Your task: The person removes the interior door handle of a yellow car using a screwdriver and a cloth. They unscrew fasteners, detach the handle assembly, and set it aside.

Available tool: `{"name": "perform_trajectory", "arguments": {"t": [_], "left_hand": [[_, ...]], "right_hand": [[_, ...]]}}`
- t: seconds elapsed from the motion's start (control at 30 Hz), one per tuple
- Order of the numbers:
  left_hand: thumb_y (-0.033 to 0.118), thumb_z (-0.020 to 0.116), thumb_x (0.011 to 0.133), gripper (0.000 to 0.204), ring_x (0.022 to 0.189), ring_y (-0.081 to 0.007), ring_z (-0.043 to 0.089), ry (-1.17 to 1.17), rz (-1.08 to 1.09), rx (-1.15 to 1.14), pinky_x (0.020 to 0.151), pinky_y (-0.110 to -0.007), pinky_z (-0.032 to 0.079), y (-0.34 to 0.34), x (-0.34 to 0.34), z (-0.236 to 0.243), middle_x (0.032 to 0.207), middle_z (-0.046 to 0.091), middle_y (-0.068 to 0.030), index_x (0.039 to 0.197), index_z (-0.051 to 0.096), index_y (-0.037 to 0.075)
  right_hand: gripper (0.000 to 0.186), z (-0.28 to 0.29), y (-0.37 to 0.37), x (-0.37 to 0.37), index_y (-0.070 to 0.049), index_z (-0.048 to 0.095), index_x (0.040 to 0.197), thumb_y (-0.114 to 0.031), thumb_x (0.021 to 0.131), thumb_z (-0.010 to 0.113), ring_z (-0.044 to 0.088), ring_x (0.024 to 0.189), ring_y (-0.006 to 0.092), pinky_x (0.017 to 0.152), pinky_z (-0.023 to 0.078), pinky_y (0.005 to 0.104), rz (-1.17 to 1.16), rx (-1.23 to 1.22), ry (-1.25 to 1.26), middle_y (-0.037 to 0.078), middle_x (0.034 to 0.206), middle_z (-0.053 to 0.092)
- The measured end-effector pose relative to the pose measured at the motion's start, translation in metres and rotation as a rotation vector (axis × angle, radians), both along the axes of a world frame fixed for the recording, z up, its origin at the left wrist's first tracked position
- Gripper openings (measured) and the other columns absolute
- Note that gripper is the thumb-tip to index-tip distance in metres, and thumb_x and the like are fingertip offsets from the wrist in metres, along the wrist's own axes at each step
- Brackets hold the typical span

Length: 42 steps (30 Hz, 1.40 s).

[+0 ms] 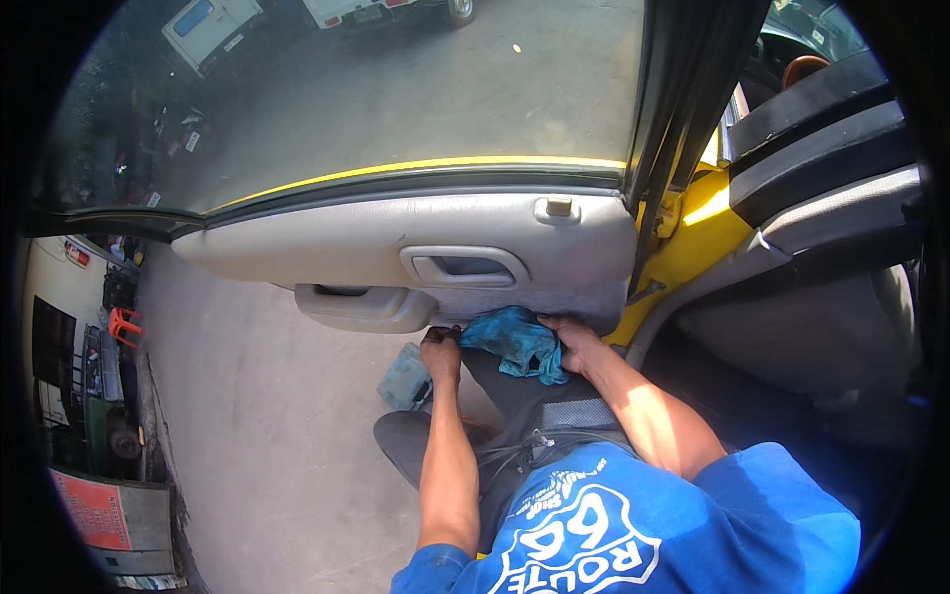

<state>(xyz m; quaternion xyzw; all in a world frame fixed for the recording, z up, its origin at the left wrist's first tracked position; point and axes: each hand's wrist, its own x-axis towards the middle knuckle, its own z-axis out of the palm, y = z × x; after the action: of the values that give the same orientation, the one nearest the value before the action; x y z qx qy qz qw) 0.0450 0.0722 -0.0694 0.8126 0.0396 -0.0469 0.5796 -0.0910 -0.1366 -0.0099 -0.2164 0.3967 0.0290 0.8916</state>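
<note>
Outdoors, above concrete ground [257,426], beside a car door [327,223]: left fingers [451,335], right fingers [554,323] tight on teal cloth [507,342].

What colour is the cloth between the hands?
The cloth is teal with dark smudges, best in head view.

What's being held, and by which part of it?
A teal cloth: the right hand holds its right edge; the left hand seems to pinch its left end.

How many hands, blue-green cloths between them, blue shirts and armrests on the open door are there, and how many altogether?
Left hand and right hand: 2
Blue-green cloth: 1
Blue shirt: 1
Door armrest: 1
Total: 5
</note>
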Motion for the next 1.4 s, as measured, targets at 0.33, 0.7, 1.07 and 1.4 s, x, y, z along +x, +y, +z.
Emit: {"name": "perform_trajectory", "arguments": {"t": [0.33, 0.7, 1.07, 1.4], "left_hand": [[0.043, 0.079, 0.095, 0.058, 0.093, -0.0219, 0.069, 0.132, -0.108, -0.083, 0.089, -0.036, 0.052, -0.037, -0.057, 0.061, 0.097, 0.074, -0.0131, 0.123, 0.056, -0.002], [0.021, 0.082, 0.093, 0.026, 0.074, -0.0168, 0.068, -0.058, -0.075, -0.168, 0.070, -0.034, 0.053, -0.068, -0.074, 0.074, 0.085, 0.075, -0.0122, 0.100, 0.073, -0.002], [0.019, 0.075, 0.094, 0.024, 0.075, -0.0368, 0.071, -0.267, -0.236, 0.156, 0.074, -0.041, 0.055, -0.063, -0.052, 0.086, 0.087, 0.075, -0.0222, 0.095, 0.073, -0.005], [0.011, 0.079, 0.086, 0.013, 0.063, -0.0152, 0.057, 0.179, -0.348, -0.091, 0.061, -0.032, 0.044, -0.061, -0.031, 0.108, 0.075, 0.066, -0.0057, 0.091, 0.075, 0.000]], "right_hand": [[0.047, 0.031, 0.010, -0.046, -0.019, 0.070, 0.139, -0.009, 0.093, 0.067, 0.072, 0.092, 0.0363, 0.083, 0.059, 0.0446, 0.284, -1.914, -0.282, 0.017, 0.103, 0.074], [0.054, 0.040, 0.005, -0.036, -0.023, 0.068, 0.142, -0.009, 0.090, 0.065, 0.072, 0.097, 0.0423, 0.088, 0.059, 0.0508, 0.406, -1.913, -0.269, 0.024, 0.107, 0.074], [0.057, 0.018, 0.003, -0.038, -0.028, 0.069, 0.141, -0.006, 0.089, 0.063, 0.073, 0.093, 0.0406, 0.084, 0.060, 0.0520, 0.323, -2.015, -0.260, 0.019, 0.104, 0.075], [0.062, 0.019, -0.002, -0.038, -0.034, 0.064, 0.146, -0.006, 0.091, 0.059, 0.071, 0.102, 0.0473, 0.092, 0.057, 0.0565, 0.677, -1.827, -0.018, 0.024, 0.120, 0.072]]}}
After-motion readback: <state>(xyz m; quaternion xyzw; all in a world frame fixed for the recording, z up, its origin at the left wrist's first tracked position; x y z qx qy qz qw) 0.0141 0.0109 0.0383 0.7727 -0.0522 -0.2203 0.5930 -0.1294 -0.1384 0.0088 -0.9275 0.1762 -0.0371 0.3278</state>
